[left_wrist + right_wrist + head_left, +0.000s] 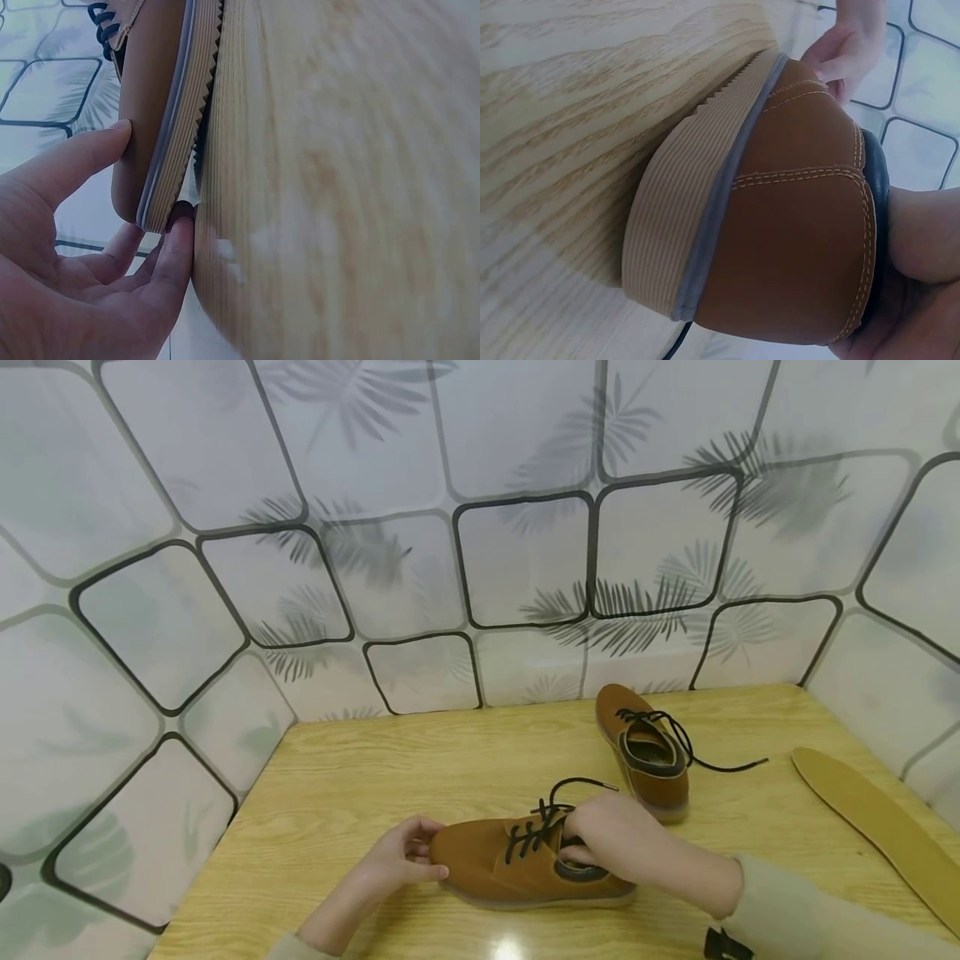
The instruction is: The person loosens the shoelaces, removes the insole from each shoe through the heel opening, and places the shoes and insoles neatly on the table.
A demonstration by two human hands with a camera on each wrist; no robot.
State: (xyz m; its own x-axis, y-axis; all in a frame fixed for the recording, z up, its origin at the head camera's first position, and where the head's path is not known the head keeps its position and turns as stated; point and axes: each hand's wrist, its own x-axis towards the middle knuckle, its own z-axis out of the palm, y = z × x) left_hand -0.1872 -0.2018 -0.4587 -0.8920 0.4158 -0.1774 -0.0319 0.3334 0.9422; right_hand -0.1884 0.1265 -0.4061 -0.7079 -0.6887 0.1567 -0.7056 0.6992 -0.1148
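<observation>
A brown lace-up shoe [480, 860] with black laces lies sideways on the table, its toe to the left. My left hand [397, 857] grips the toe: the thumb presses the upper and the fingers curl under the sole's front edge, as the left wrist view shows. The toe end of the sole [176, 150] tilts a little off the tabletop. My right hand [618, 839] reaches into the shoe's opening, its fingertips hidden inside. In the right wrist view the brown heel [795, 247] fills the middle, with the right hand [922, 300] at the dark padded collar.
A matching brown shoe [660, 789] stands behind the right hand, its loose black lace trailing to the right. At the right edge lies a flat tan insole-shaped piece [862, 810]. Patterned walls [525, 560] enclose the wooden table [360, 777] at the back and sides.
</observation>
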